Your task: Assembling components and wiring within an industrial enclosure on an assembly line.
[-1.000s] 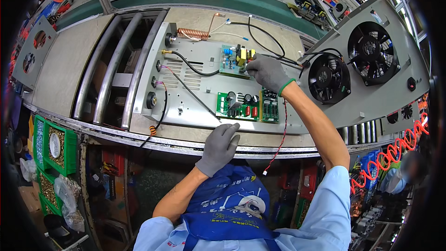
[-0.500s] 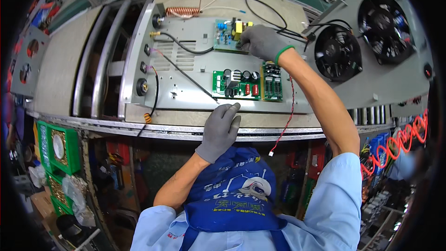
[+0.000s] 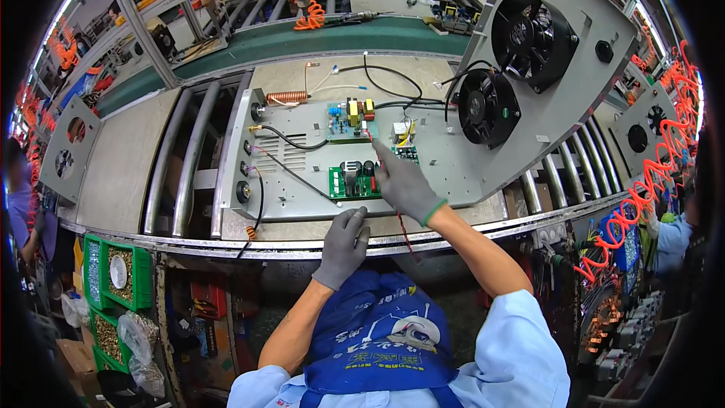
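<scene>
Left hand (image 3: 342, 248): digits apart, at near edge of metal case (image 3: 306, 160). Red wire (image 3: 404, 232): across case, lengthwise near-to-far, lower end toward person. Right hand (image 3: 406, 183): over wire's middle, hiding part of green board (image 3: 340, 183); grip cannot be told. Beyond: copper coil (image 3: 287, 97).

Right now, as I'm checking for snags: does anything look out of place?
I see nothing plainly spilled or damaged. The red twisted wire and the black cable with the striped ring trail over the bench's front rim, outside the chassis, so they look loose and might snag.
</scene>
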